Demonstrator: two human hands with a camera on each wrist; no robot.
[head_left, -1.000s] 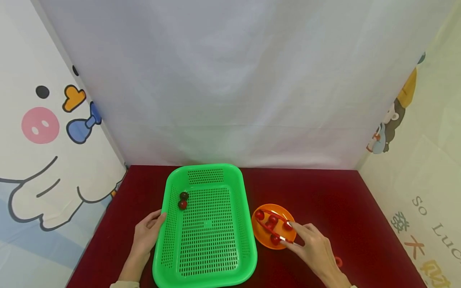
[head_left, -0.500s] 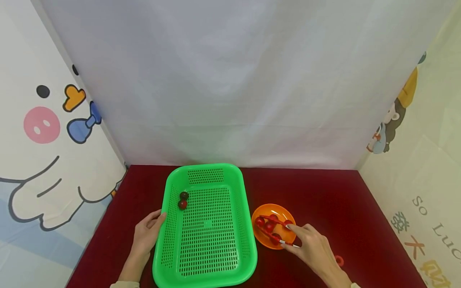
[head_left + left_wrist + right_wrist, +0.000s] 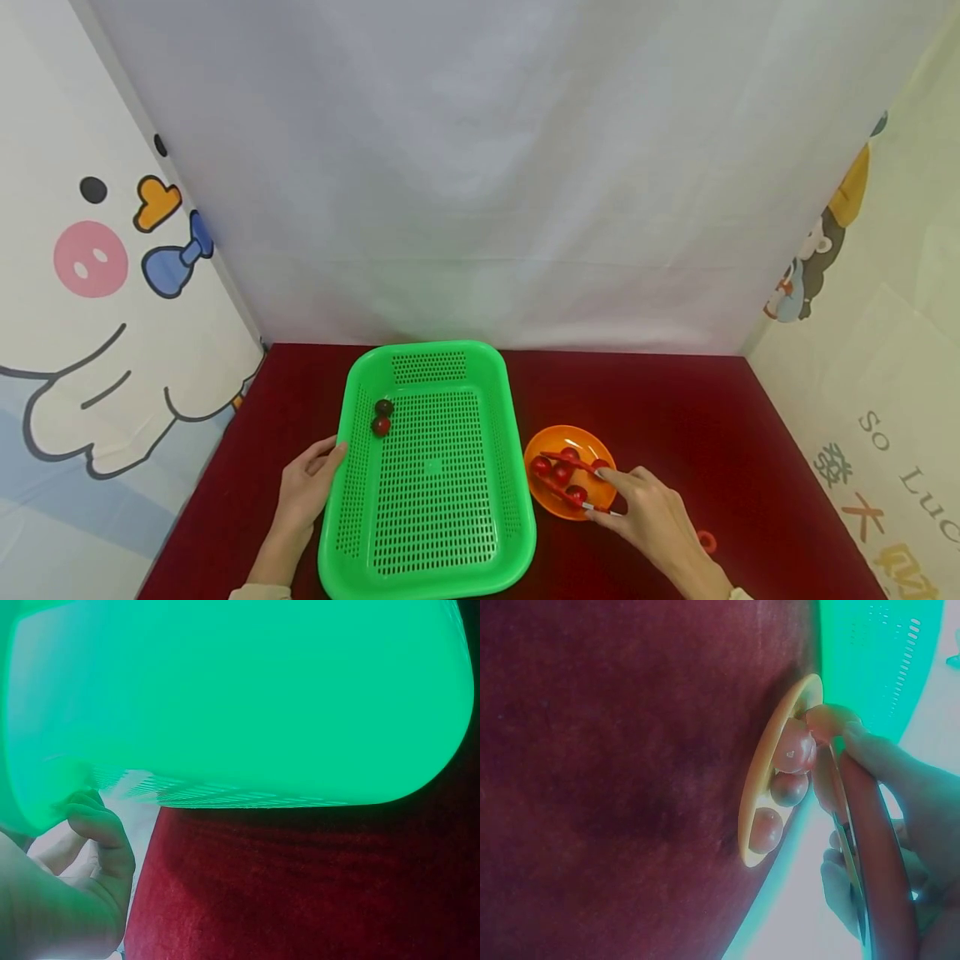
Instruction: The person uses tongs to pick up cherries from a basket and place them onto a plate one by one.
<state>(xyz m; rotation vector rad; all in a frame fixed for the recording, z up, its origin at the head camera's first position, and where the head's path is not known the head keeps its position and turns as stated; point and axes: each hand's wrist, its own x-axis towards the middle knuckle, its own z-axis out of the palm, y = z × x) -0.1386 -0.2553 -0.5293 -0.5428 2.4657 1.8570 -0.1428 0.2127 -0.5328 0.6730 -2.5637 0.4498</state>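
My left hand [image 3: 303,492] grips the left rim of a green plastic basket [image 3: 520,508]; its curled fingers show in the left wrist view. Inside the basket, near its left wall, lie one red and one dark round fruit [image 3: 383,407], like cherry tomatoes. My right hand [image 3: 652,517] holds a pair of red tongs [image 3: 877,862], arms apart, over an orange plate [image 3: 551,436]. Several red cherry tomatoes [image 3: 766,830] lie on that plate. The tong arms reach in among them, one arm at the back and one at the front, overlapping some tomatoes in the head view.
The plate stands just right of the basket on a dark red tablecloth [image 3: 675,408]. A red ring [image 3: 707,542] shows beside my right wrist. White cloth [image 3: 480,183] closes off the back; printed sheets stand at both sides.
The tong tips have come slightly toward me and lower over the plate, and the tomatoes there have shifted a little. My left hand and the basket stay in place.
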